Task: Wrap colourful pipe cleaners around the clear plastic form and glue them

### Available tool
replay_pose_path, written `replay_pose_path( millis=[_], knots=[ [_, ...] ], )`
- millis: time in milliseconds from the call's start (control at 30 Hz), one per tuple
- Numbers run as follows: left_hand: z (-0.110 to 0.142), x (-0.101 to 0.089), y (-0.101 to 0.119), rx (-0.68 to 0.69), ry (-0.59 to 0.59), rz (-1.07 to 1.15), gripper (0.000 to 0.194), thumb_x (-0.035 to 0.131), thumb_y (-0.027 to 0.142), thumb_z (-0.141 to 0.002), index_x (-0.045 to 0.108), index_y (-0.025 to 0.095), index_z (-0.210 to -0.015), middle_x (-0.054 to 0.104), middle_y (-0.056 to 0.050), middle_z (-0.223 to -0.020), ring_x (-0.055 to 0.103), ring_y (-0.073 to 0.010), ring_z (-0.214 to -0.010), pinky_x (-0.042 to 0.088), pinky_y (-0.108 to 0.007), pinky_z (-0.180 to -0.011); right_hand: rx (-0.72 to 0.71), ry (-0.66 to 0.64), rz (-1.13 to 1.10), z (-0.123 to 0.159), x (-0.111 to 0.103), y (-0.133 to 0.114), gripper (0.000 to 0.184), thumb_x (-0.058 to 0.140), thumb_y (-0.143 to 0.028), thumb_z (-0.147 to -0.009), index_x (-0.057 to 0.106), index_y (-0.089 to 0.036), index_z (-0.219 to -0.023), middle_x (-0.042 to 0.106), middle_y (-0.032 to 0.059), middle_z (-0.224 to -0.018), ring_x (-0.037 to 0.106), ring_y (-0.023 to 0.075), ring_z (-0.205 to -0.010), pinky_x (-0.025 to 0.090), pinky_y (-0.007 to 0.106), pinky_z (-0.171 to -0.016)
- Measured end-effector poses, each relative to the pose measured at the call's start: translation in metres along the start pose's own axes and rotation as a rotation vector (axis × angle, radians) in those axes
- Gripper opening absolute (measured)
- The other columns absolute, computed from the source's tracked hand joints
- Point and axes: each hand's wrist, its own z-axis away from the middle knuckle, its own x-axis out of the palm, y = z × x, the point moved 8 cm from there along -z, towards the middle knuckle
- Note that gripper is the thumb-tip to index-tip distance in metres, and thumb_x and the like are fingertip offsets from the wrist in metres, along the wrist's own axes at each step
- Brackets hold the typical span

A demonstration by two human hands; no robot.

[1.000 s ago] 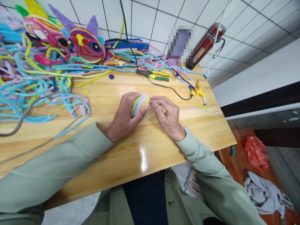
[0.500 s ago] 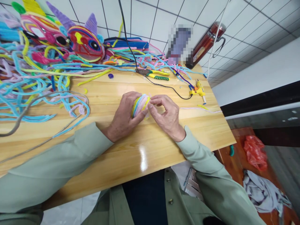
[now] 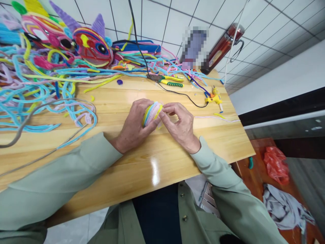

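A small rounded piece wrapped with yellow, blue and pale pink pipe cleaners (image 3: 153, 113) is held over the middle of the table. My left hand (image 3: 137, 123) wraps around its left side, thumb along the near edge. At the right rim, my right hand (image 3: 179, 124) has thumb and forefinger pinched against the piece. Those fingertips hide exactly which strand they grip. Part of a pale pink and yellow edge shows below the fingers. On the wood to the right of my right hand lie a thin pink pipe cleaner (image 3: 207, 117) and a short yellow piece (image 3: 219, 116).
Loose pipe cleaners (image 3: 45, 101) heap on the left, below two colourful animal-head figures (image 3: 92, 47). Pliers (image 3: 166, 80) lie behind my hands, near a yellow glue gun (image 3: 214, 98) with a black cable. A red thermos (image 3: 223, 49) stands against the tiled wall.
Both hands stay nearly in place around the wrapped piece. My right thumb has shifted slightly left and up, closer against the piece's right rim. The view has moved very slightly.
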Motion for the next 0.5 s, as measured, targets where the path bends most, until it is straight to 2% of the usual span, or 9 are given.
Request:
replay_pose_path(
  millis=[167,300,500],
  knots=[
    [0.003,0.0,-0.008,-0.03,0.015,0.019,0.04,0.062,0.049,-0.114,0.053,0.027,-0.147,0.067,-0.012,-0.138,0.064,-0.0307,-0.134,0.055,-0.052,-0.119,-0.064,0.007,-0.035,0.0,-0.002,-0.004,0.022,0.064,-0.032,-0.112,0.079,-0.025,-0.098,0.087,0.0055,-0.106,0.082,0.0211,-0.104,0.067,0.042,-0.098],
    [0.006,0.002,-0.015,-0.08,0.001,0.014,0.042,0.059,0.052,-0.114,0.052,0.027,-0.147,0.066,-0.013,-0.142,0.063,-0.0322,-0.136,0.054,-0.056,-0.121,-0.121,0.0,0.023,0.004,-0.002,-0.005,0.022,0.06,-0.035,-0.115,0.08,-0.025,-0.111,0.087,0.0092,-0.117,0.083,0.024,-0.113,0.068,0.047,-0.102],
    [0.006,0.001,-0.017,-0.119,-0.01,0.012,0.041,0.056,0.053,-0.115,0.052,0.026,-0.146,0.066,-0.014,-0.142,0.063,-0.0317,-0.137,0.053,-0.056,-0.121,-0.184,-0.042,0.031,0.011,0.004,-0.003,0.021,0.06,-0.032,-0.114,0.074,-0.024,-0.127,0.083,0.013,-0.127,0.079,0.0262,-0.126,0.067,0.05,-0.108]
  ],
)
